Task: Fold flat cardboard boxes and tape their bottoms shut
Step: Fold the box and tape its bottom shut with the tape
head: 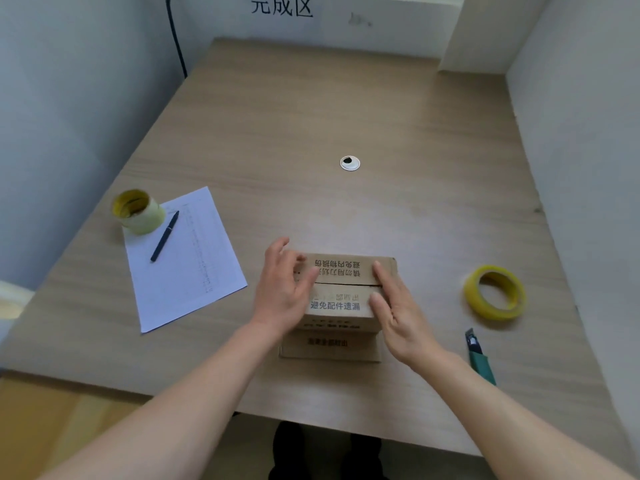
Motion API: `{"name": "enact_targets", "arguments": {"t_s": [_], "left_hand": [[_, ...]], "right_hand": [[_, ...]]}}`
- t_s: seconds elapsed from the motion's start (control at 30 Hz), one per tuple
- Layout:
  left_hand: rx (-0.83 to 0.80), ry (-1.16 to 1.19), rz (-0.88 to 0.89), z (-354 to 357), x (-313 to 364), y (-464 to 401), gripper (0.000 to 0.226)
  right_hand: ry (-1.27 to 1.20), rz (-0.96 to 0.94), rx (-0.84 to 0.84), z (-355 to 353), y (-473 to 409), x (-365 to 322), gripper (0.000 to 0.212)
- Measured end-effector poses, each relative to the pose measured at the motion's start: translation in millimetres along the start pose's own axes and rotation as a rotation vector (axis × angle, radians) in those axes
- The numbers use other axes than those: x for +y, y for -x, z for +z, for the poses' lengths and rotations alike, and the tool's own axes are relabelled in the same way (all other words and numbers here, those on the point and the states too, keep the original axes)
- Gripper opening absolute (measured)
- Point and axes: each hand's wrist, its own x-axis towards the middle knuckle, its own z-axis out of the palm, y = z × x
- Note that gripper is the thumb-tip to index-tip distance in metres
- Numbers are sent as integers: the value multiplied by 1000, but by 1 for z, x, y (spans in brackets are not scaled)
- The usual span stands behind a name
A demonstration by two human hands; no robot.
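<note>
Printed large in black on the white wall [381, 26] beyond the bench: "完成区". On the near top flap of the cardboard box [341, 308]: "避免配件遗漏". Remaining print too blurred.

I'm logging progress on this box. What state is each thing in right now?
cardboard box: folded up, flaps closed, seam untaped
left hand: open, on the box's left side
right hand: open, flat on the flaps
tape roll: lying flat, untouched
utility knife: lying on table
pen: lying on paper

One cardboard box [341, 292] sits on the one wooden table [311, 133]. Around the box: two yellow tape rolls, one far left [138, 211], one right [495, 292]; one pen [165, 235]; one paper sheet [188, 261]; one utility knife [479, 358]; two hands, left [284, 289], right [398, 310].
</note>
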Motion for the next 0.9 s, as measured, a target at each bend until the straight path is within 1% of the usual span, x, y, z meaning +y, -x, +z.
{"name": "enact_targets", "arguments": {"t_s": [0.07,0.1,0.17,0.23,0.3,0.37,0.4,0.47,0.5,0.53,0.6,0.63,0.67,0.7,0.73,0.77,0.8,0.83,0.87,0.9], "left_hand": [[-37,-53,-40,6,2,-2,37],[-42,-73,-61,8,3,-3,38],[-26,-69,-69,12,5,-3,34],[-24,-45,-35,19,10,-1,30],[-35,-48,-17,25,14,-2,29],[-35,-83,0,29,18,-5,26],[-28,-130,53,31,20,-5,24],[-23,-297,266,34,25,2,22],[-38,-369,361,36,27,7,26],[-57,-411,408,37,29,12,31],[-69,-428,392,39,30,15,30],[-68,-423,373,39,30,14,26],[-67,-419,359,38,29,13,22],[-68,-418,355,38,29,13,19],[-71,-414,354,38,29,13,20],[-77,-406,350,38,29,14,24],[-82,-398,342,38,31,15,29],[-83,-394,336,37,32,17,34],[-84,-393,330,37,34,17,36],[-85,-394,325,37,34,17,37]], "right_hand": [[-27,-15,49,4,3,5,49],[-30,-20,72,5,5,7,47],[-12,-17,147,5,8,10,43],[-10,-7,234,3,14,16,40],[-1,-6,266,-2,19,20,38],[9,5,261,-7,19,23,37],[8,14,261,-10,19,23,37],[12,25,246,-16,18,23,38],[12,22,215,-20,17,23,39],[-7,15,157,-26,16,25,39],[-129,11,17,-44,15,32,38],[-161,19,23,-58,13,39,37],[-136,44,102,-74,10,50,38],[-28,88,218,-92,6,63,39],[156,141,295,-112,1,79,41],[389,201,290,-129,-1,96,43],[627,273,205,-144,-3,112,44],[818,346,80,-153,-4,127,45],[945,407,-38,-158,-4,139,44],[1015,436,-107,-161,-3,149,40]]}}
